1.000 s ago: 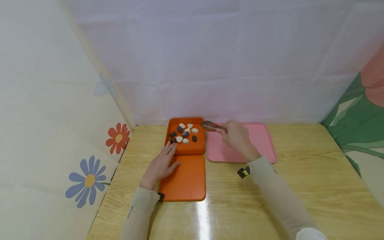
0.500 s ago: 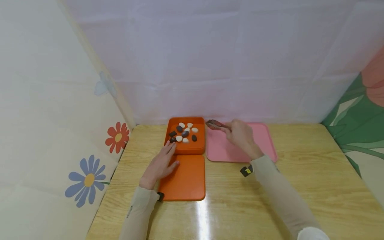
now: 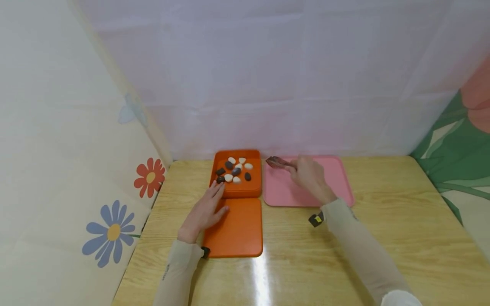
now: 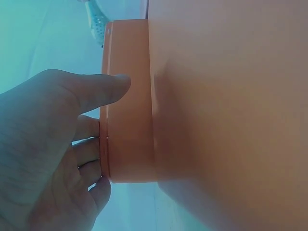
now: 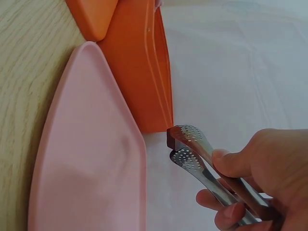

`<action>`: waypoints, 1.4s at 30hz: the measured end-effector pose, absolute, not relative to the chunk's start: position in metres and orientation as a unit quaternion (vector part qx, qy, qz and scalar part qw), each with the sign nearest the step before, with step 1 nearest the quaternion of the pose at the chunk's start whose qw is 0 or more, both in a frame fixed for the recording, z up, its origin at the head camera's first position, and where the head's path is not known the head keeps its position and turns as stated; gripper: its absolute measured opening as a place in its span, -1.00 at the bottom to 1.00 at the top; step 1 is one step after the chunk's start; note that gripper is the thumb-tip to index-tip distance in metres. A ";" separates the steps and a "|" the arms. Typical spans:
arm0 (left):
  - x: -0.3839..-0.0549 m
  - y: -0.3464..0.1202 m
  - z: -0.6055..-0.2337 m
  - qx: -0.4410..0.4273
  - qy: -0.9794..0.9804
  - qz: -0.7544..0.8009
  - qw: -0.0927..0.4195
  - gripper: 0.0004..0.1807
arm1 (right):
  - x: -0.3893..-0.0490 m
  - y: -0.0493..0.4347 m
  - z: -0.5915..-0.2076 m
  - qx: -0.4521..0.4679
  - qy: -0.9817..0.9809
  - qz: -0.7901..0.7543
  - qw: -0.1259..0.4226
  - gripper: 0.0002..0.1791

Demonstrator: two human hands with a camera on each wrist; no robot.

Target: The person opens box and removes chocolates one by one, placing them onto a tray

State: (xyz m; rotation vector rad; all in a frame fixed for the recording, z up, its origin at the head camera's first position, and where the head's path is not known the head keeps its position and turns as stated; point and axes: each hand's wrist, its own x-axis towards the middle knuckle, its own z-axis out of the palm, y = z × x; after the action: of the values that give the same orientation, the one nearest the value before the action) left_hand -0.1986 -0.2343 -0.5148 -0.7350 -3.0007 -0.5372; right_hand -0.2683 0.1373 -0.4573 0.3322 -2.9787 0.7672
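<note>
My right hand (image 3: 309, 175) holds metal tongs (image 3: 278, 162) with perforated ends over the pink tray's left side. A small dark brown block (image 5: 172, 138) sits between the tongs' tips in the right wrist view. Several white and dark pebble-like pieces (image 3: 236, 171) lie in the orange box (image 3: 245, 188), among them a dark square one (image 3: 220, 171). With fingers extended, my left hand (image 3: 203, 212) rests at the box's front left rim. Its thumb stretches apart from the fingers, overlapping the box's front wall (image 4: 131, 130) in the left wrist view.
The flat orange lid (image 3: 234, 231) lies right in front of the box. Just right of the box is the pink tray (image 3: 269, 195), both near the back wall sheet (image 3: 291, 106). Wooden tabletop (image 3: 383, 204) extends to the right and front.
My right hand has moved a little to the right with the tongs, from the box's right rim to over the pink tray. The left hand has stayed in place.
</note>
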 end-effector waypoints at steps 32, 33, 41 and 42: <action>-0.195 -0.232 -0.511 -0.235 -0.958 -0.165 0.007 -0.12 | -0.276 0.130 -0.484 0.067 -0.977 0.202 0.022 -0.68; -0.195 -0.232 -0.511 -0.236 -0.958 -0.164 0.009 -0.12 | -0.277 0.129 -0.485 0.066 -0.977 0.202 0.022 -0.68; -0.195 -0.231 -0.512 -0.235 -0.958 -0.163 0.009 -0.12 | -0.280 0.124 -0.486 0.054 -0.980 0.186 0.037 -0.68; -0.195 -0.232 -0.512 -0.234 -0.958 -0.164 0.007 -0.12 | -0.280 0.123 -0.486 0.053 -0.981 0.184 0.038 -0.67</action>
State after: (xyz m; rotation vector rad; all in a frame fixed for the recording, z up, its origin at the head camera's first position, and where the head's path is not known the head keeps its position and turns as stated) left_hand -0.1951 -0.2315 -0.5117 -0.7309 -2.9979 -0.5120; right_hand -0.2797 0.1234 -0.4860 0.1614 -3.0086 0.5655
